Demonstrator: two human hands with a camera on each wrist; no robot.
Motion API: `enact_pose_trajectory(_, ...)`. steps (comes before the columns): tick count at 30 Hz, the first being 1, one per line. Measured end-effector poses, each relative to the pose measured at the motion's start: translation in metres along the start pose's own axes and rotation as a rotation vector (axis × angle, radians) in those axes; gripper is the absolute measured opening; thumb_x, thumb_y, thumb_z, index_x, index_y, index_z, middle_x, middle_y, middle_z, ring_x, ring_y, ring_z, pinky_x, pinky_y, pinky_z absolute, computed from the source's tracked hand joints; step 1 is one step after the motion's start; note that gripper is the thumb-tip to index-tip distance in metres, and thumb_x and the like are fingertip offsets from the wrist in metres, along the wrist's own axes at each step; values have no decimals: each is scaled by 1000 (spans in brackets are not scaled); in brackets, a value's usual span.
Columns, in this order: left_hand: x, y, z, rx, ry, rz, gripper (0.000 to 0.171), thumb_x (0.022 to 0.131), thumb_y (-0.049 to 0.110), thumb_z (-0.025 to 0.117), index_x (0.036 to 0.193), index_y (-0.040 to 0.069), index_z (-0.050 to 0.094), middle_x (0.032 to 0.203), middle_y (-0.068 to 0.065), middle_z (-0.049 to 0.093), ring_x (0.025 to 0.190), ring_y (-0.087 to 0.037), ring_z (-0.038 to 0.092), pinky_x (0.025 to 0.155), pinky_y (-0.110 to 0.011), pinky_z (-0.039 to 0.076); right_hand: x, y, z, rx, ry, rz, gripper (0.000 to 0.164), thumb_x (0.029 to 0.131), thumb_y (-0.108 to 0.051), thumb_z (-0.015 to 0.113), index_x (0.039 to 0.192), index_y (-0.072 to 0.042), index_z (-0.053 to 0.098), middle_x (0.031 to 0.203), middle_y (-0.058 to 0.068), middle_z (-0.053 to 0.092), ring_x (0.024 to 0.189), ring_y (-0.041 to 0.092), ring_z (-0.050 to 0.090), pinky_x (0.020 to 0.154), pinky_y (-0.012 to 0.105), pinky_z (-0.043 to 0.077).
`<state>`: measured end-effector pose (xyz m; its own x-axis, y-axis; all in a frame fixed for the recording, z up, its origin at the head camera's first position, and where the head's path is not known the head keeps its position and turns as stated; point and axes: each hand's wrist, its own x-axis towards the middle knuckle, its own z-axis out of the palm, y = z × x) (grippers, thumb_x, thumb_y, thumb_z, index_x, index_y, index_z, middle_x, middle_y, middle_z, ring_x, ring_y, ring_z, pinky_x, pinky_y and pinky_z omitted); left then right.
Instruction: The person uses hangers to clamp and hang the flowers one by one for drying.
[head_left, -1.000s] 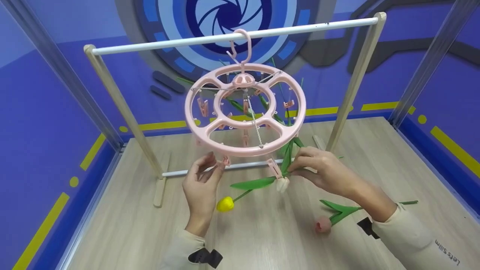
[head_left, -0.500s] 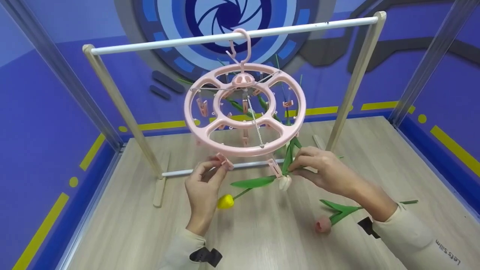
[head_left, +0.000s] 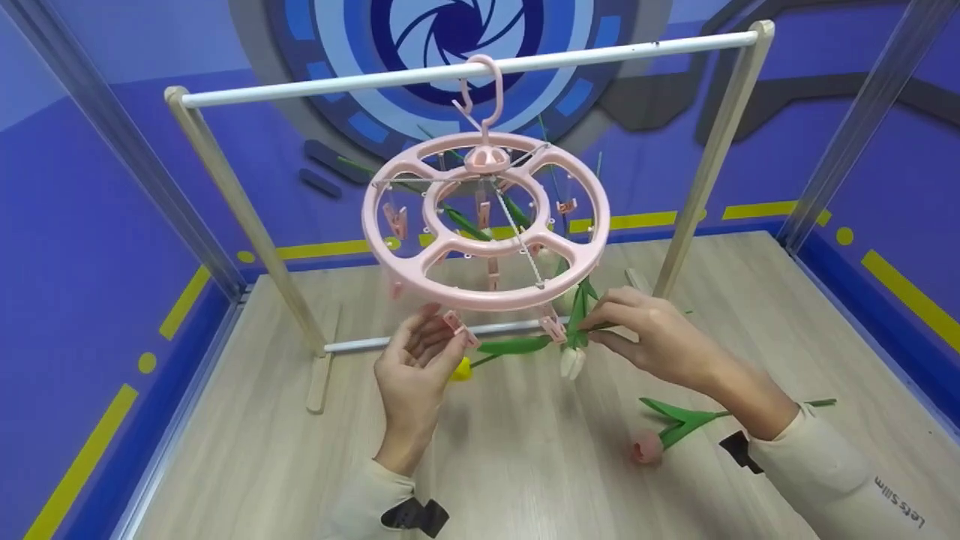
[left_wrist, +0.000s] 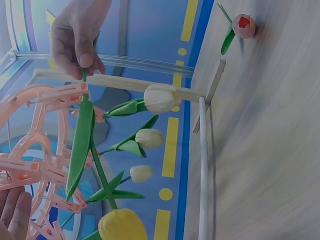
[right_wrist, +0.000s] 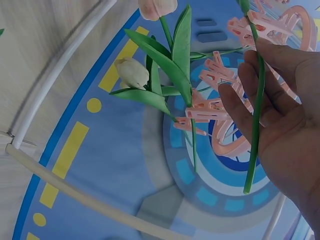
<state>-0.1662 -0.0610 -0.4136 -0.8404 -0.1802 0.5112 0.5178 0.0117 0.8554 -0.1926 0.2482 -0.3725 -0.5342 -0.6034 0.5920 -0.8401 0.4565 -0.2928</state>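
Note:
In the head view, my right hand (head_left: 649, 334) pinches the green stem of a yellow tulip (head_left: 460, 369), whose bloom is partly hidden behind my left thumb. A pink clothespin (head_left: 553, 328) sits at the tulip's leaf, close to my right fingers. The stem (right_wrist: 257, 110) crosses my right palm in the right wrist view. My left hand (head_left: 416, 371) has its fingers spread around another clothespin (head_left: 460, 330), with the thumb touching or very near it. Both clips hang from a round pink drying hanger (head_left: 420, 281). A white tulip (head_left: 573, 364) hangs below the right-hand clip; its attachment is hidden.
The hanger hooks over a white rail (head_left: 315, 88) on wooden posts (head_left: 705, 165). More white tulips (left_wrist: 149, 139) hang from clips at its far side. A pink tulip (head_left: 646, 447) lies on the table (head_left: 525, 480) at front right. Purple walls enclose the back and sides.
My left fingers have loosened from the clothespin they pinched and spread apart. The hanger has turned slightly. The yellow bloom has risen, and my right hand keeps its grip on the stem.

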Motion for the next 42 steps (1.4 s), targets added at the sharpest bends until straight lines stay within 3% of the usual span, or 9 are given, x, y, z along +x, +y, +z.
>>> enact_pose_trajectory(5,-2,-1,3,6,-47,42,36,88,-1,85,122,-4,73,112,-11,77,102,-27,75,91,-37,62,1,-1,-2,-31,82,-36,38,78,16,86,106,-8,78,104,1,71,95,19,63,86,15,50)
enact_pose_trajectory(11,-4,-3,9,17,-87,34,35,86,2,88,119,0,77,108,-6,79,95,-25,76,84,-36,65,4,-5,-6,-55,160,-77,37,77,19,84,104,-5,77,108,6,71,99,23,63,91,13,48)
enact_pose_trajectory(20,-7,-1,16,-2,-121,-23,34,86,2,88,119,-1,77,108,-8,78,97,-25,75,87,-37,64,-4,-7,-11,-9,167,-58,34,80,18,82,103,-7,78,107,4,72,100,21,65,95,13,50)
enact_pose_trajectory(26,-6,-1,20,-28,-131,-12,31,87,1,87,116,-2,78,107,-8,79,97,-26,76,87,-36,64,-21,4,-16,-13,165,-54,37,79,18,82,104,-9,77,106,4,72,98,20,67,95,12,51)
enact_pose_trajectory(37,-6,0,23,13,-144,6,26,88,4,87,113,1,79,107,-4,79,96,-24,76,88,-36,64,-67,33,-30,-72,117,137,43,76,21,84,102,-12,77,106,-2,72,94,15,71,88,7,51)
enact_pose_trajectory(42,-7,-1,24,29,-156,9,24,90,5,85,114,3,79,108,-2,79,97,-23,75,89,-36,64,-84,45,-35,-74,106,180,39,78,19,83,100,-12,76,103,-2,72,93,13,71,87,7,51)
